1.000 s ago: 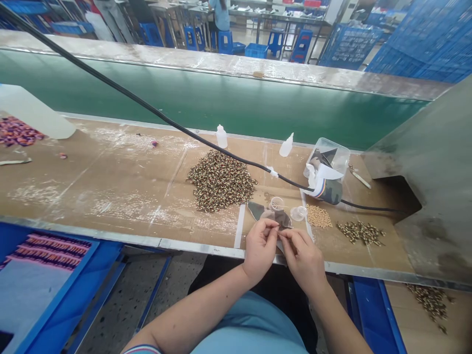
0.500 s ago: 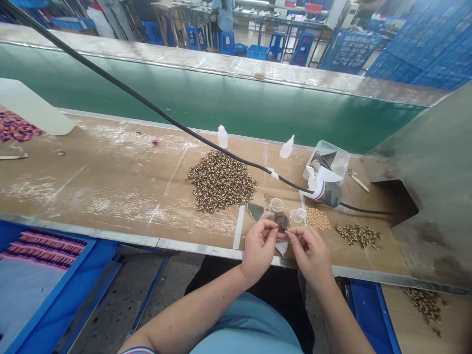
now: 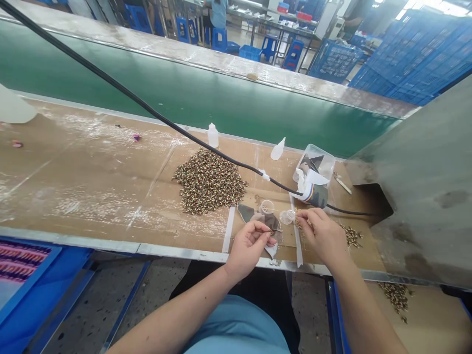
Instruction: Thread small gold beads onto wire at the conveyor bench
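Note:
My left hand [image 3: 248, 247] is closed in a pinch on a small dark piece, above a grey cloth [image 3: 249, 213] near the table's front edge. To the right, my right hand [image 3: 324, 236] has its thumb and fingertips together beside a small clear cup [image 3: 287, 217], over the pale beads, which it mostly covers. What its fingertips hold, if anything, is too small to tell. Another clear round cup [image 3: 267, 207] stands on the cloth. A large heap of small dark and gold pieces [image 3: 210, 182] lies left of the cloth, and a smaller pile [image 3: 352, 236] lies right of my right hand.
Two white bottles [image 3: 213, 135] [image 3: 278, 149] stand along the back edge. A clear plastic box [image 3: 324, 162] holds dark scraps. One black cable [image 3: 162, 117] crosses over the table past a wrapped bundle [image 3: 316, 195]. A metal panel [image 3: 424, 196] rises at the right.
My right hand has moved away from my left hand, over to the pale beads. My left hand stays over the cloth. The whole view has shifted a little.

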`<move>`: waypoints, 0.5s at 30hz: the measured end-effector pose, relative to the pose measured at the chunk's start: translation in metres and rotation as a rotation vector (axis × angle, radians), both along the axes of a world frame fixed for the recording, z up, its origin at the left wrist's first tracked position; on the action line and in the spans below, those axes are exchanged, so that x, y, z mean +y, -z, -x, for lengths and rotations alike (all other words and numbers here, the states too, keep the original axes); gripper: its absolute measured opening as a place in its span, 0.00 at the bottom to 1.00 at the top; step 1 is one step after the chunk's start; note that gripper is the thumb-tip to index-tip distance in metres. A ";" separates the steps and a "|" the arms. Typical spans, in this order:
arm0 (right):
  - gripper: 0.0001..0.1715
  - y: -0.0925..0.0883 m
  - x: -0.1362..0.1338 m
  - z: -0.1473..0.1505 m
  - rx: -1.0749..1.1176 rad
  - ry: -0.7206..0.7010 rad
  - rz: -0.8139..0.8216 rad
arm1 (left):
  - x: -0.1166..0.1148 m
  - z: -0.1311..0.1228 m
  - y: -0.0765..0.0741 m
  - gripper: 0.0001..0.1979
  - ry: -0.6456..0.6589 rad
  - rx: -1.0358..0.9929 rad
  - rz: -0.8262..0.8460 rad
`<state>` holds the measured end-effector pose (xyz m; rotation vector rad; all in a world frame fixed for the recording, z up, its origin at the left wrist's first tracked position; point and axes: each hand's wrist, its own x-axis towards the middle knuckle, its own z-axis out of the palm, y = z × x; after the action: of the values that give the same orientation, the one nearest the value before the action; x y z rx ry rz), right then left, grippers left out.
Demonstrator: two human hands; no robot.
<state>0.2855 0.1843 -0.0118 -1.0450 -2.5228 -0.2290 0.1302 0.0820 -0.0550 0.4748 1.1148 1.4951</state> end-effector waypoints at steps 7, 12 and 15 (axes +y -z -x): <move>0.20 -0.009 0.006 0.003 -0.125 -0.097 -0.071 | -0.001 0.000 0.002 0.09 0.009 -0.001 -0.014; 0.20 -0.013 0.009 0.004 -0.161 -0.163 -0.065 | -0.001 0.000 0.002 0.09 0.018 0.016 -0.018; 0.19 -0.013 0.010 0.004 -0.164 -0.190 -0.071 | -0.001 0.000 0.001 0.10 0.021 0.019 -0.023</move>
<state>0.2811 0.1945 0.0012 -0.7824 -2.7184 -0.3594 0.1303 0.0810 -0.0565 0.5162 1.1053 1.4890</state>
